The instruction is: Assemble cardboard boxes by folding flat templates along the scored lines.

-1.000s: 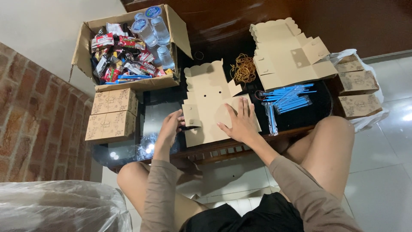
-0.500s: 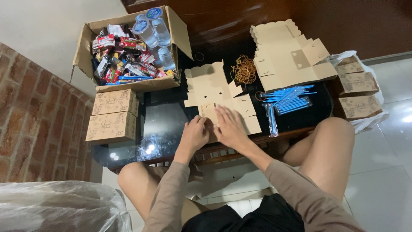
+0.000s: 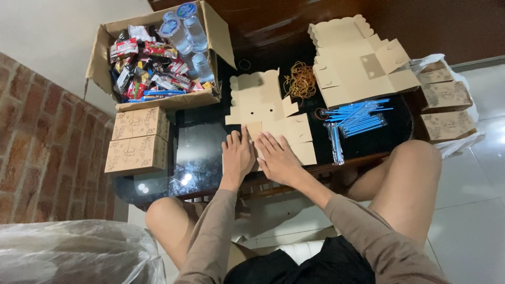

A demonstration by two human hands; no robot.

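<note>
both hands flat, fingers spread — left hand [image 3: 238, 156] and right hand [image 3: 277, 159] press the flat cardboard box blank [image 3: 273, 118] onto the table [image 3: 202, 144]; light, creasable — best gripped at flap edges.

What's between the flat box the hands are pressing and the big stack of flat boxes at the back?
In the head view, a heap of rubber bands lies on the dark table between the flat box and the stack.

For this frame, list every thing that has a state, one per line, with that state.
Flat box blank: unfolded, lying on the table.
Left hand: palm down, pressing the blank's near edge.
Right hand: flat on the blank.
Snack carton: open, flaps up, full.
Stack of blanks: unfolded, flat.
Kraft boxes: assembled, closed.
Boxes in white bag: assembled, closed.
</note>
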